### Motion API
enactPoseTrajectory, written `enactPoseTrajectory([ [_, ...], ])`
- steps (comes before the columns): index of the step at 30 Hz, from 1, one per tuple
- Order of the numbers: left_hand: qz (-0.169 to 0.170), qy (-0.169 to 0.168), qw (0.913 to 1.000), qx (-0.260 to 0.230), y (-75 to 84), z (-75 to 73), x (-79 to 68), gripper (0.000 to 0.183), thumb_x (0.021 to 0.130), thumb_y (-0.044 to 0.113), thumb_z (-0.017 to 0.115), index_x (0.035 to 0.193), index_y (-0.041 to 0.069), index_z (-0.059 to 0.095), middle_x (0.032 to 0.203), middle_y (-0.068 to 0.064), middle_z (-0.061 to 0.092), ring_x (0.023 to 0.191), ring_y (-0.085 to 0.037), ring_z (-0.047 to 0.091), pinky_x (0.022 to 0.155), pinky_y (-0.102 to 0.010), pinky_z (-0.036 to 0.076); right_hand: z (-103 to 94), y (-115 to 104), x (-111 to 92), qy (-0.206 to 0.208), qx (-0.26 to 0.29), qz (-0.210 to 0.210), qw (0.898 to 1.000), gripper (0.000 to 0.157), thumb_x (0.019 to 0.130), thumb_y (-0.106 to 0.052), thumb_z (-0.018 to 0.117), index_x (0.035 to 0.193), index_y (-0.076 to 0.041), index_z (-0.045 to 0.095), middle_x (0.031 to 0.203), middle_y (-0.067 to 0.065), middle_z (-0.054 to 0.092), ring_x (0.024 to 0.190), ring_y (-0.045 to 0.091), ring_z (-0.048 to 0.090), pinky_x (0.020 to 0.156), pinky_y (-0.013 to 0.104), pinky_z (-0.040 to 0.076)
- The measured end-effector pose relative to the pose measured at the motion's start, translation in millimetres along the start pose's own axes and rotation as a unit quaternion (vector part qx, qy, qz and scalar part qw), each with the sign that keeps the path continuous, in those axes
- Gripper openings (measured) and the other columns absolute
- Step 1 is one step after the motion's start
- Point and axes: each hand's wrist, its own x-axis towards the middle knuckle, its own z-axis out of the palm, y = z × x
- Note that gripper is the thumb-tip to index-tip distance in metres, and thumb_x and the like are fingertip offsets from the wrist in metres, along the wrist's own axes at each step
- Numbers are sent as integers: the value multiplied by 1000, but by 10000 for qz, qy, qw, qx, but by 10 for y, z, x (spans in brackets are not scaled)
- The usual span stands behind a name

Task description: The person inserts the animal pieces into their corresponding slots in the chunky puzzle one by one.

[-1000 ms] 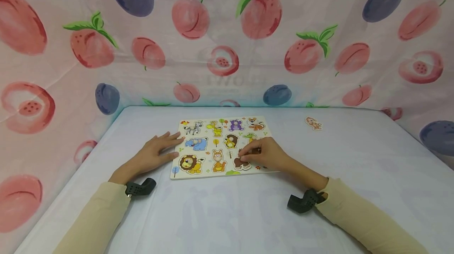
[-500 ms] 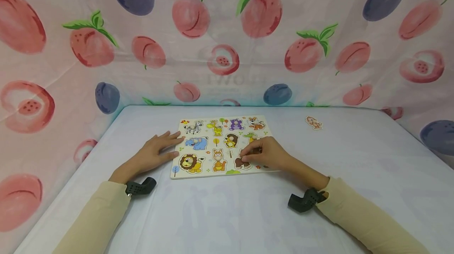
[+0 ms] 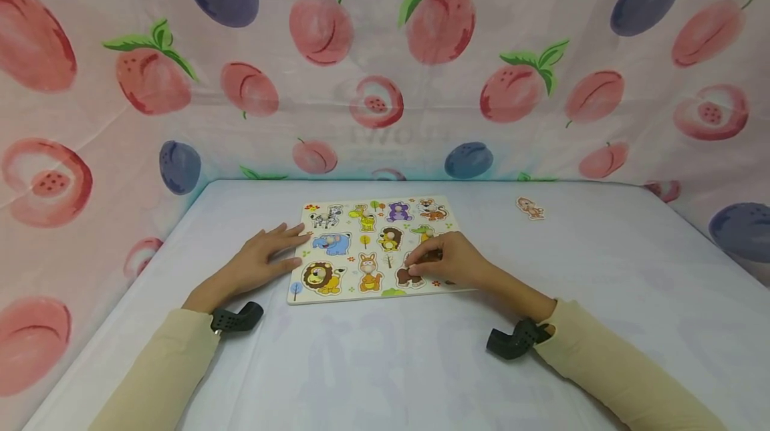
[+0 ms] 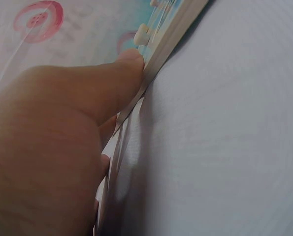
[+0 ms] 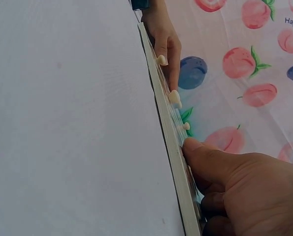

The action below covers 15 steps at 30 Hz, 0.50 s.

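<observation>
A white puzzle board [image 3: 352,278] with knobbed animal pieces lies flat on the table. My left hand [image 3: 261,260] rests at its left edge, fingers extended; in the left wrist view the thumb [image 4: 107,86] lies along the rim, close to a wooden knob [image 4: 142,35]. With bent fingers my right hand [image 3: 451,262] pinches a dark brown animal puzzle piece [image 3: 410,278] in the bottom row, and hides part of it along with the board's lower right corner. Beside it are the kangaroo piece [image 3: 369,277], hedgehog piece [image 3: 391,239] and partly covered crocodile piece [image 3: 425,233].
A loose monkey-like puzzle piece [image 3: 530,208] lies on the white tablecloth [image 3: 361,364], beyond the board to the right. Behind the table hangs a fruit-print cloth [image 3: 433,97]. Each wrist wears a black camera [image 3: 514,341].
The right hand's fingertips and the brown piece have shifted only slightly at the slot. The left hand stays at the board's edge, and the loose piece lies where it was.
</observation>
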Motion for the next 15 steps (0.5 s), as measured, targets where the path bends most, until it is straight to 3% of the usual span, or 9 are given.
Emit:
enactPoseTrajectory([
  [5,12,14,10000,-16,5,1,3,56,94,39,59,142,13,48,151,-9,35,142,-36,18,113,-58,6,-5,-15,-6,1,46,-33,10000,8,83,-17,76,89,-23,76,87,-9,70,57,11,46,47,22,36],
  [15,54,43,10000,-49,29,-19,-9,55,95,39,58,142,12,48,151,-9,35,142,-37,18,112,-59,6,-20,-38,-3,8,106,-119,9999,7,82,-20,77,88,-23,75,84,-9,70,58,12,49,48,23,39],
])
